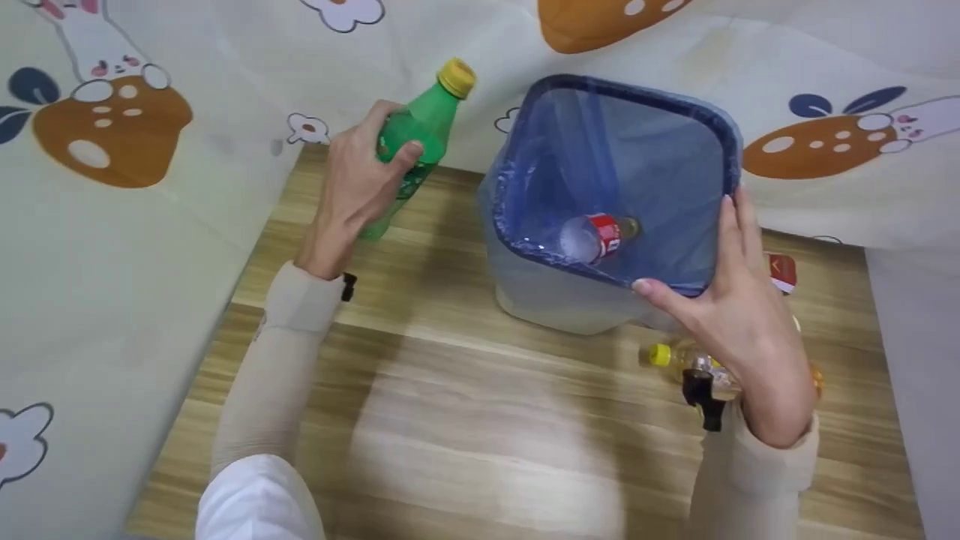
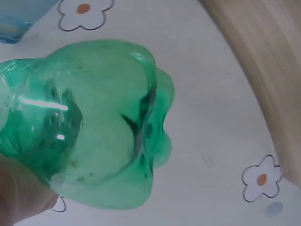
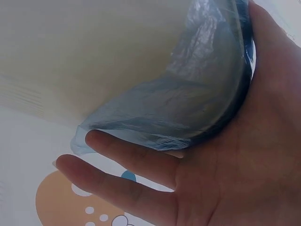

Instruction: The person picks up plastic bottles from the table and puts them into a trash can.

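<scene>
My left hand [image 1: 360, 169] grips a green plastic bottle [image 1: 429, 124] around its upper body, thumb across the near side. The bottle leans with its yellow cap up and to the right, left of the bin. Its lobed base [image 2: 157, 117] fills much of the left wrist view and looks see-through. My right hand [image 1: 742, 307] rests against the near right corner of the bin [image 1: 547, 300], thumb along the rim. Its fingers [image 3: 127, 157] lie straight along the outside, over the blue liner bag [image 3: 150, 108]. Inside the bin lies a clear bottle with a red label [image 1: 604, 234].
Partly behind my right wrist, a yellow-capped clear bottle [image 1: 684, 356] lies on the wood-patterned floor [image 1: 480, 420]. A small red and white item [image 1: 781, 271] lies right of the bin. Printed sheeting [image 1: 247, 75] stands behind the bin and to the left.
</scene>
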### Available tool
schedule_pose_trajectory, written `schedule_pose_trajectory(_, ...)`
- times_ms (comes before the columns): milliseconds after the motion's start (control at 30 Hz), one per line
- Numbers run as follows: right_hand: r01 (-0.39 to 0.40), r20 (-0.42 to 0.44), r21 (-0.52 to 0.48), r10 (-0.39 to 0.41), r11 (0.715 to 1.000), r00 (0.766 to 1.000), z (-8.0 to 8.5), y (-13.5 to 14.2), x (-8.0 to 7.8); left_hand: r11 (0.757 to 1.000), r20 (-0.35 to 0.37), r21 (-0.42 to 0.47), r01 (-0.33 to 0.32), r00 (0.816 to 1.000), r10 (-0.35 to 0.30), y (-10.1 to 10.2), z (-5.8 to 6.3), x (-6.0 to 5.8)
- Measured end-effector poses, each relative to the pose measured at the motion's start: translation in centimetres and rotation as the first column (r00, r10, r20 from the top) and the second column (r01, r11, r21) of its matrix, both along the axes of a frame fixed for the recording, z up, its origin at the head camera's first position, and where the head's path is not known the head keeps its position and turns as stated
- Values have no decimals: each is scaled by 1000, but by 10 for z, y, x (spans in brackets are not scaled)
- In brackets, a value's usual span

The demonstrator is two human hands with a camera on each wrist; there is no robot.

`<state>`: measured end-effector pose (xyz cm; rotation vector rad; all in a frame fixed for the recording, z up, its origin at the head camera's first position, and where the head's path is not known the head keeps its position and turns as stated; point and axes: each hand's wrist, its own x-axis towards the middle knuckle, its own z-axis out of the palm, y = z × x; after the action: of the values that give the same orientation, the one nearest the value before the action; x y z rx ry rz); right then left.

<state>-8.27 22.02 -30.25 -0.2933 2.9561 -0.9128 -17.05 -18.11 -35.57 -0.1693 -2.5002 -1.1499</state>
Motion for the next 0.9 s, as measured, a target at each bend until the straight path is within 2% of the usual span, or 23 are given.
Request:
schedule_pose_trajectory(100, -2, -1, 13, 2, 1000, 1000, 1, -5, -1, 999, 0, 52, 1, 1000, -1, -1, 10, 5)
schedule_pose_trajectory(233, 16, 6, 23, -17, 1000, 1000, 2, -5, 1, 992, -2, 115, 46, 999, -46, 4, 20, 6)
schedule_pose_trajectory(367, 23, 11, 34, -24, 999, 1000, 2, -6, 2, 981, -114, 170, 91, 991, -72, 8, 31, 7)
schedule_pose_trajectory(533, 23, 6, 51, -23, 998, 1000, 3, -7, 1, 972, -290, 193, 137, 954, -77, 12, 44, 6)
schedule_pose_trajectory(800, 45, 16, 60, -46, 997, 999, 3, -10, 4, 960, -440, 217, 175, 896, -63, 20, 62, 2)
schedule_pose_trajectory(900, 43, 15, 49, -44, 998, 999, 4, -12, 5, 949, -500, 251, 189, 865, -40, 23, 72, 1)
